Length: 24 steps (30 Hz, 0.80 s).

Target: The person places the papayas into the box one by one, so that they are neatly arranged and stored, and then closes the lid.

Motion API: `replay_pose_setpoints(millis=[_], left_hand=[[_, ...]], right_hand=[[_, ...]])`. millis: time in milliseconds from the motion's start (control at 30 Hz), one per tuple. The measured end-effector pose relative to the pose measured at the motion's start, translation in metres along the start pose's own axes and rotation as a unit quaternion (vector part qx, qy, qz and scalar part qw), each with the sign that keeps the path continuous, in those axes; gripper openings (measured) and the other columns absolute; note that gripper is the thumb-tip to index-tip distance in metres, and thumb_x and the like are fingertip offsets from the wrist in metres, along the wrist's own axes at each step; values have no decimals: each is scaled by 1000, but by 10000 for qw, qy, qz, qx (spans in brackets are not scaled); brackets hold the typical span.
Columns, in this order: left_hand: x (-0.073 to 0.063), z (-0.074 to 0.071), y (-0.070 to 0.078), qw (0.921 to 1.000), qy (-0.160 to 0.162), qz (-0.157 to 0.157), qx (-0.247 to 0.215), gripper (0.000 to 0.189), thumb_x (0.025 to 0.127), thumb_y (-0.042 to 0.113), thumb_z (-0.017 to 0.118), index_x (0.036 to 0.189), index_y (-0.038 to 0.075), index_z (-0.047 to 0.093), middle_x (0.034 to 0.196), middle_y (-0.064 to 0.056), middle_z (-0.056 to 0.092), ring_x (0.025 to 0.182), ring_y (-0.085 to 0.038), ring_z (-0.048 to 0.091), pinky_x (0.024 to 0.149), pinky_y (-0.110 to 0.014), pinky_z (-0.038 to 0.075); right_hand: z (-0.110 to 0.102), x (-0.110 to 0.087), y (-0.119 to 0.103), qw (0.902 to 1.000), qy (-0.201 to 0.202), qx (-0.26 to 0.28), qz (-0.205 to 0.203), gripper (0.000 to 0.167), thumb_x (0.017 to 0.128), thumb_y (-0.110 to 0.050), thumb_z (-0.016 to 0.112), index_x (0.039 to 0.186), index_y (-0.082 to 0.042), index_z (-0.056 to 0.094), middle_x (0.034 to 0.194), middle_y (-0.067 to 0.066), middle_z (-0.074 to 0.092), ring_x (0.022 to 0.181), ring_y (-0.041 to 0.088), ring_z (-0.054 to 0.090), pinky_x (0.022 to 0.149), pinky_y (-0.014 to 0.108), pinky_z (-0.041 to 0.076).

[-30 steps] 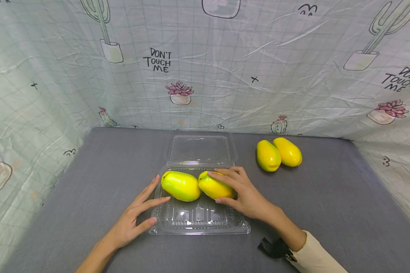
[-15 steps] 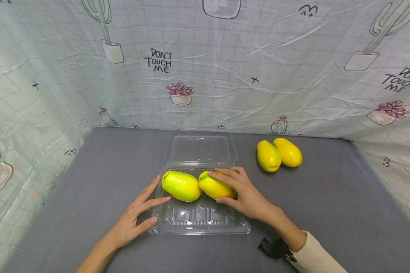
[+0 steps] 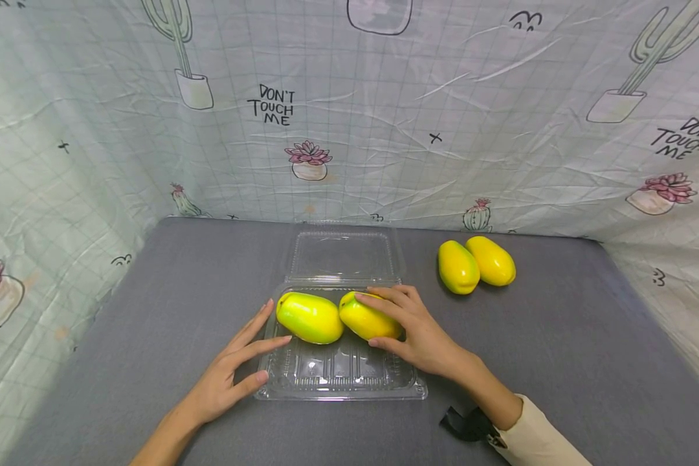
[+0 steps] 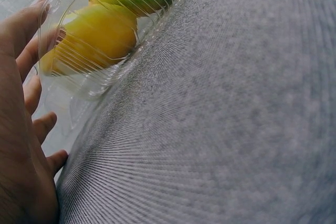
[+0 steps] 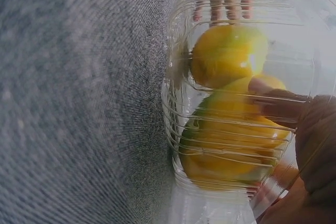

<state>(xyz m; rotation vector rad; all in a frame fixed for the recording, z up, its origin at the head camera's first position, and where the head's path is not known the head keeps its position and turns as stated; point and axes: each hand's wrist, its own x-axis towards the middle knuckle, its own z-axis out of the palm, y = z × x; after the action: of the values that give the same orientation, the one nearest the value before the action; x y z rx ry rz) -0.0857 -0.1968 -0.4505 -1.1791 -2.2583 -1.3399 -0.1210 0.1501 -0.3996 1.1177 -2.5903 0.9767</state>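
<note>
A clear plastic clamshell box (image 3: 349, 388) lies in the middle of the table with its lid (image 3: 343, 255) folded back flat behind it. Inside, along the back, two yellow-green mangoes lie end to end. My right hand (image 3: 422, 333) grips the right mango (image 3: 364, 317), thumb on the near side and fingers over the far side. The left mango (image 3: 310, 318) touches it. My left hand (image 3: 224, 378) rests with spread fingers at the box's left edge, fingertips close to the left mango. Ribbed box walls (image 4: 100, 51) partly veil the fruit in both wrist views.
Two more yellow mangoes lie together at the back right, one mango (image 3: 457, 266) leaning against the other mango (image 3: 492, 260). A black strap (image 3: 468, 424) hangs by the right wrist. A printed cloth (image 3: 378, 116) walls in the grey table (image 3: 559, 336) at the back and sides.
</note>
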Motion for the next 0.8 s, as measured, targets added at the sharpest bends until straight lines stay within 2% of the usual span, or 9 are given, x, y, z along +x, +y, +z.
replay_pose_setpoints(millis=[367,800], left_hand=[[0,0,-1,10000,-11,-40,-2,45,87,15,64,131,7,58,151,-30,21,140,-44,18,114,-31,12],[1,0,-1,10000,11,16,-7,44,89,17,63,131,6,58,150,-31,21,139,-45,19,114,-31,13]], right_hand=[[-1,0,-1,10000,-12,26,94,74,79,-24,79,144,-29,44,145,2,42,124,22,31,94,48,37],[-1,1,-2,9999,10,-47,130,69,83,-26,76,144,-29,44,144,6,42,124,23,31,94,49,38]])
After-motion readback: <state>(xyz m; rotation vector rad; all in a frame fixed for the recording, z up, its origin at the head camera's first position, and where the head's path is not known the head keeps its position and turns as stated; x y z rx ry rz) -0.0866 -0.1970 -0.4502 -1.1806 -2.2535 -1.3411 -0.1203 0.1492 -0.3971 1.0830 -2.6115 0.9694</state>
